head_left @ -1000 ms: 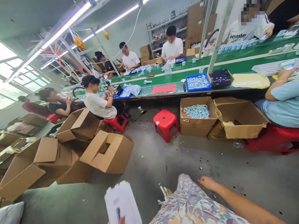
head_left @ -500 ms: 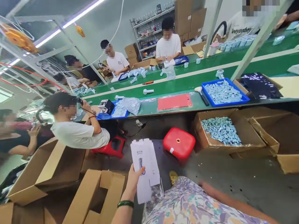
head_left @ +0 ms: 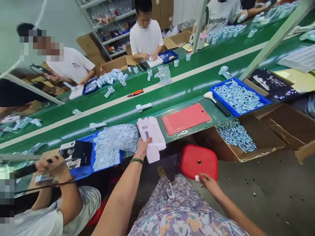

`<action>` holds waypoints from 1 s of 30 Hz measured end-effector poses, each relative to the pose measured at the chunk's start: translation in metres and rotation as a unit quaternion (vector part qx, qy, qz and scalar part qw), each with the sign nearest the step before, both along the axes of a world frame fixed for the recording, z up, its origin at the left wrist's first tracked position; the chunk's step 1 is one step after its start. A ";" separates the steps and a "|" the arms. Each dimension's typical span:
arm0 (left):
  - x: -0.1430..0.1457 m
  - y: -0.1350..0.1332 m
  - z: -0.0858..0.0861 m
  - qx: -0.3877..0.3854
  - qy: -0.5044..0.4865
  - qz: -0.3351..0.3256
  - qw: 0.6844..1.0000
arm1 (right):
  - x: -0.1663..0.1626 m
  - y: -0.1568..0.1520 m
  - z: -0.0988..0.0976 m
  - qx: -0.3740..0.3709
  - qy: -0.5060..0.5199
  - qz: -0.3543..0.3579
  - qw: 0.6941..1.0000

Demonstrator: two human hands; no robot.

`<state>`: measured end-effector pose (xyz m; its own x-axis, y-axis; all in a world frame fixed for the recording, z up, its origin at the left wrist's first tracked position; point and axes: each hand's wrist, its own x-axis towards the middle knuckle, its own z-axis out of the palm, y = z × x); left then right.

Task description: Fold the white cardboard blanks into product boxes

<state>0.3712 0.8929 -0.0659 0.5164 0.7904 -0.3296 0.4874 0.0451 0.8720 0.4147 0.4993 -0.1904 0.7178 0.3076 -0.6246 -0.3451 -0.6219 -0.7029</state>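
My left hand (head_left: pixel 142 148), with a green bangle on the wrist, is closed on a stack of flat white packaging cards (head_left: pixel 151 136) and holds it over the near edge of the green workbench (head_left: pixel 172 91). My right hand (head_left: pixel 208 183) reaches down to the front edge of a red plastic stool (head_left: pixel 199 161), with its fingers touching the stool and a small white bit at the fingertips. My floral-patterned legs fill the bottom middle.
A red mat (head_left: pixel 185 118) lies on the bench beside the cards. Blue trays (head_left: pixel 240 96) of pale blue parts stand left and right of it. An open carton (head_left: pixel 246 141) of the same parts sits on the floor. A co-worker (head_left: pixel 56 196) sits close on my left; others work across the belt.
I have moved closer to the bench. My left hand has carried the cards up and forward to the bench edge. My right hand has come forward to the red stool.
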 end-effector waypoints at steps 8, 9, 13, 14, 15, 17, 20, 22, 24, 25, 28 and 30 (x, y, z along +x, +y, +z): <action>-0.007 -0.026 -0.003 0.239 0.084 -0.235 0.938 | 0.048 0.111 0.055 0.059 -0.094 0.075 0.991; -0.005 -0.030 -0.003 0.257 0.081 -0.279 0.922 | 0.058 0.124 0.061 0.068 -0.112 0.096 0.987; 0.017 -0.022 -0.015 0.308 0.083 -0.388 0.864 | 0.113 0.178 0.082 0.096 -0.194 0.191 0.957; 0.021 -0.016 -0.020 0.316 0.089 -0.401 0.855 | 0.131 0.190 0.086 0.097 -0.216 0.213 0.948; 0.023 -0.011 -0.024 0.321 0.095 -0.410 0.849 | 0.149 0.201 0.089 0.097 -0.237 0.234 0.938; 0.024 -0.005 -0.033 0.326 0.107 -0.419 0.841 | 0.187 0.220 0.093 0.093 -0.272 0.268 0.920; 0.019 -0.008 -0.041 0.327 0.123 -0.421 0.837 | 0.246 0.250 0.094 0.091 -0.305 0.304 0.898; 0.018 -0.013 -0.046 0.345 0.127 -0.412 0.834 | 0.280 0.275 0.092 0.095 -0.343 0.340 0.870; 0.018 -0.017 -0.053 0.380 0.125 -0.395 0.827 | 0.308 0.302 0.088 0.104 -0.398 0.382 0.828; 0.018 -0.018 -0.057 0.399 0.126 -0.384 0.823 | 0.319 0.312 0.084 0.108 -0.419 0.393 0.812; 0.008 -0.011 -0.064 0.448 0.098 -0.379 0.804 | 0.340 0.320 0.069 0.115 -0.440 0.381 0.805; -0.002 0.009 -0.062 0.461 0.049 -0.386 0.797 | 0.348 0.298 0.058 0.119 -0.450 0.367 0.806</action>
